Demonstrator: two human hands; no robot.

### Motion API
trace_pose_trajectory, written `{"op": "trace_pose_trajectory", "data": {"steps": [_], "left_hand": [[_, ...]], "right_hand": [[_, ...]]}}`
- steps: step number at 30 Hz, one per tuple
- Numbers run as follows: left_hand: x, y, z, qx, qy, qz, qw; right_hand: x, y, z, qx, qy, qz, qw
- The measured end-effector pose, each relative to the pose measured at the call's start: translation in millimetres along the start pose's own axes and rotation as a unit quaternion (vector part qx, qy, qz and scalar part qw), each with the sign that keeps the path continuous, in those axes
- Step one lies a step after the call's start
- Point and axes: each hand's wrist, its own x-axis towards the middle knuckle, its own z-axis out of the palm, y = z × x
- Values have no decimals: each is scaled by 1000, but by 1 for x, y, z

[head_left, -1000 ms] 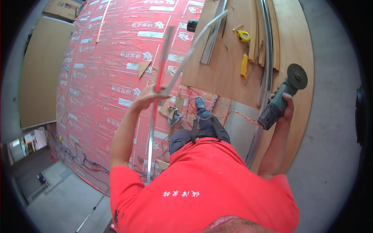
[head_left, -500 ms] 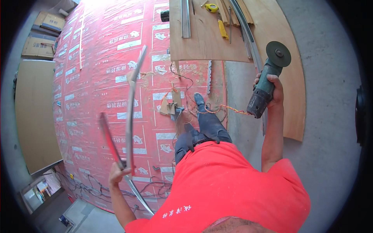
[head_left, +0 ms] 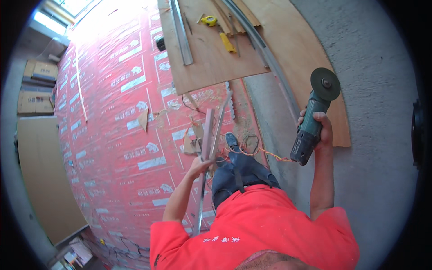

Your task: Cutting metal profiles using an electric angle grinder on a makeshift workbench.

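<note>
My right hand (head_left: 323,128) is closed around the body of a green and black angle grinder (head_left: 310,118). Its dark round disc (head_left: 321,92) points up and away from me. From its lower end runs a twisted orange and yellow cord (head_left: 276,156). In front of my legs, my left hand (head_left: 200,167) grips metal strips: a long, thin silvery strip (head_left: 220,121) and a shorter, wider metal piece (head_left: 207,135) beside it. The long strip's lower part extends below the hand, close to my shirt. My left fingers are partly hidden.
Ahead stands a wooden board (head_left: 211,67) bearing a yellow tape measure (head_left: 209,20), a yellow-handled tool (head_left: 227,42) and a metal channel (head_left: 181,36). A long grey channel (head_left: 270,58) crosses its right side. Red printed sheeting (head_left: 112,157) covers the floor. Wood scraps lie by my foot.
My left hand has swung the metal strips from the far left to in front of my legs. The right hand still holds the grinder, slightly lower in view. My view has turned.
</note>
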Motion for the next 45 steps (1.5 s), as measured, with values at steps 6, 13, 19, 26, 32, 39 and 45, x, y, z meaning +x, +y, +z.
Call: {"op": "trace_pose_trajectory", "data": {"steps": [6,13,19,26,32,39,45], "left_hand": [[79,79,3,155,169,182,956],[-38,252,-102,86,317,264,907],[-82,80,-116,160,457,200,852],[-140,62,-79,47,398,138,906],[-113,22,-67,-4,420,-16,908],[46,300,-186,181,508,77,838],[238,399,-218,190,446,23,875]], "right_hand": [[-16,-2,-3,-4,55,-39,998],[-13,-2,-4,-38,21,-23,999],[9,16,25,-36,-59,25,997],[43,10,42,-19,-115,42,992],[107,-5,66,-25,-135,70,988],[215,-43,89,-5,-135,91,987],[288,-65,101,10,-99,103,990]]}}
